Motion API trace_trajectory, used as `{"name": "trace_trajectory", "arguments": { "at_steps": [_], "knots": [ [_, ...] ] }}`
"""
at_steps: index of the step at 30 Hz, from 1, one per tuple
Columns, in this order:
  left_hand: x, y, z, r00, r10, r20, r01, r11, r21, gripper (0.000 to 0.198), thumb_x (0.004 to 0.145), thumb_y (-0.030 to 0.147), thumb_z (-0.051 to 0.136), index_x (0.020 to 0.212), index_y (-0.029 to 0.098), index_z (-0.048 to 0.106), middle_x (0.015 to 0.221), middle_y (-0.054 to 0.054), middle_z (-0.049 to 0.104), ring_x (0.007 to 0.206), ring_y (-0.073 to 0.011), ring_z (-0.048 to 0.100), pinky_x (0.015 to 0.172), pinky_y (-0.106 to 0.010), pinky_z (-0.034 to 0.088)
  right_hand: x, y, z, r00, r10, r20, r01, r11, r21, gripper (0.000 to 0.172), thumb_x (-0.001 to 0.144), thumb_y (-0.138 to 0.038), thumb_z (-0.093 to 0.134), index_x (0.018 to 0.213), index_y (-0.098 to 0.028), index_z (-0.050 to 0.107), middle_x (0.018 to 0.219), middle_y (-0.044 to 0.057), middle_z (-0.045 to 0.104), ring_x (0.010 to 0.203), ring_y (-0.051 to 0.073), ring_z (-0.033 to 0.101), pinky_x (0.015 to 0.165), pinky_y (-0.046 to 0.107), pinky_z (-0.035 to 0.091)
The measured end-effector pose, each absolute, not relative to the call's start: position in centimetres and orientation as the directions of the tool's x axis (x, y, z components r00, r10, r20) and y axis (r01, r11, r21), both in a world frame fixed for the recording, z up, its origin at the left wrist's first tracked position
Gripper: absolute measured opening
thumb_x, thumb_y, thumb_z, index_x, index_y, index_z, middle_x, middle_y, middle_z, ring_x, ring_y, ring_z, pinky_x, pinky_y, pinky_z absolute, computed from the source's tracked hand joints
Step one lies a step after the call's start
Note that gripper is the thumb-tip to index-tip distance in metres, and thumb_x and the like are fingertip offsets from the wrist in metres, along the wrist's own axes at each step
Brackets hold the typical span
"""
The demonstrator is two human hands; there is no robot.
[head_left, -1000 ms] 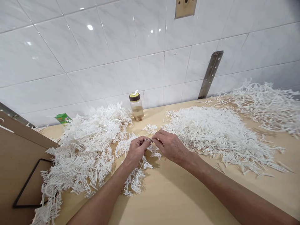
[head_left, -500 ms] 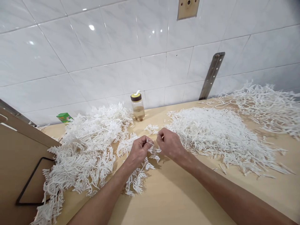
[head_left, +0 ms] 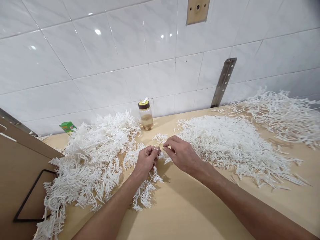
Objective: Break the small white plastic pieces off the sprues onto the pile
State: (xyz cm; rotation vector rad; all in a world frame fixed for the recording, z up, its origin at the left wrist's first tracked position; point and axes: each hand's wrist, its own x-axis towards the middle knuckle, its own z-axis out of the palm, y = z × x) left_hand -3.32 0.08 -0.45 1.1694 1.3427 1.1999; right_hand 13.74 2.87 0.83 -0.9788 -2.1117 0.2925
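My left hand [head_left: 147, 159] is closed in a pinch on a white branched strand [head_left: 157, 148], whose thin tips stick out past the thumb. Just to its right, my right hand [head_left: 181, 154] holds its thumb and forefinger slightly apart, close to those tips. No piece shows clearly between the right fingers. Below the left wrist lies a loose clump of branched white strands [head_left: 146, 196]. On the left a large heap of similar branched strands [head_left: 97, 160] covers the table. To the right spreads a pile of short, thin white pieces [head_left: 232, 143].
A lidded jar of pale liquid [head_left: 146, 116] stands by the tiled wall [head_left: 100, 90]. Behind the left heap is a green box [head_left: 67, 126]. More tangled strands [head_left: 285, 113] lie at the far right. A brown panel with a black frame [head_left: 22, 180] borders the left side.
My right hand's fingers have gone from a closed pinch to slightly apart. Both hands have shifted a little left in the picture, and the camera view has tilted slightly.
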Motion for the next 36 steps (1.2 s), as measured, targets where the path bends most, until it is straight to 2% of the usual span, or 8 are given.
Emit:
{"name": "trace_trajectory", "arguments": {
  "at_steps": [5,13,19,27,31,36],
  "knots": [
    [-3.3,0.2,-0.5,-0.076,0.996,-0.042,0.072,0.048,0.996,0.04,0.075,0.05,0.069,0.061,0.018,0.05,0.047,0.006,0.043,0.042,-0.0055,0.032,0.04,-0.018,0.022,13.1,2.3,0.4,-0.459,0.694,0.554,0.548,0.713,-0.438,0.015,0.095,-0.015,0.053,0.089,-0.018,0.066,0.095,0.006,0.067,0.08,0.016,0.064,0.071,0.027,0.049],
    [-3.4,0.1,-0.5,-0.065,0.998,-0.026,0.112,0.033,0.993,0.041,0.076,0.053,0.069,0.064,0.017,0.054,0.048,0.006,0.043,0.042,-0.0057,0.033,0.04,-0.018,0.023,12.7,2.4,-0.2,-0.456,0.676,0.579,0.605,0.713,-0.355,0.015,0.094,-0.011,0.051,0.085,-0.017,0.062,0.088,0.006,0.065,0.072,0.015,0.061,0.063,0.026,0.046],
    [-3.4,0.2,-0.6,-0.016,0.999,-0.036,0.102,0.037,0.994,0.036,0.074,0.049,0.073,0.07,0.017,0.057,0.049,0.007,0.043,0.043,-0.0054,0.031,0.041,-0.019,0.021,12.5,2.7,-1.1,-0.405,0.674,0.618,0.606,0.704,-0.371,0.012,0.092,-0.01,0.05,0.088,-0.017,0.058,0.087,0.006,0.063,0.069,0.016,0.059,0.059,0.027,0.045],
    [-3.6,0.3,-1.1,-0.017,0.999,0.031,0.141,-0.028,0.99,0.032,0.077,0.045,0.07,0.071,0.016,0.056,0.053,0.007,0.039,0.047,-0.0059,0.03,0.044,-0.02,0.022,12.5,2.7,-1.0,-0.415,0.676,0.609,0.542,0.721,-0.431,0.013,0.094,-0.013,0.048,0.088,-0.018,0.057,0.086,0.005,0.064,0.072,0.015,0.06,0.064,0.027,0.046],
    [-3.6,0.1,-1.1,0.011,1.0,0.02,0.145,-0.021,0.989,0.03,0.075,0.042,0.072,0.071,0.016,0.056,0.057,0.006,0.043,0.049,-0.0063,0.035,0.046,-0.02,0.027,12.9,3.6,-1.4,-0.312,0.68,0.664,0.637,0.668,-0.385,0.014,0.092,-0.012,0.046,0.083,-0.018,0.053,0.08,0.006,0.06,0.065,0.016,0.054,0.056,0.027,0.041],
    [-3.4,0.2,-1.3,-0.061,0.998,0.007,0.051,-0.004,0.999,0.037,0.072,0.048,0.075,0.068,0.017,0.055,0.054,0.007,0.041,0.046,-0.0056,0.035,0.044,-0.019,0.027,15.0,5.6,-1.4,-0.096,0.732,0.675,0.742,0.505,-0.442,0.013,0.086,-0.009,0.048,0.079,-0.02,0.051,0.074,0.004,0.057,0.066,0.018,0.053,0.058,0.028,0.039]
  ]
}}
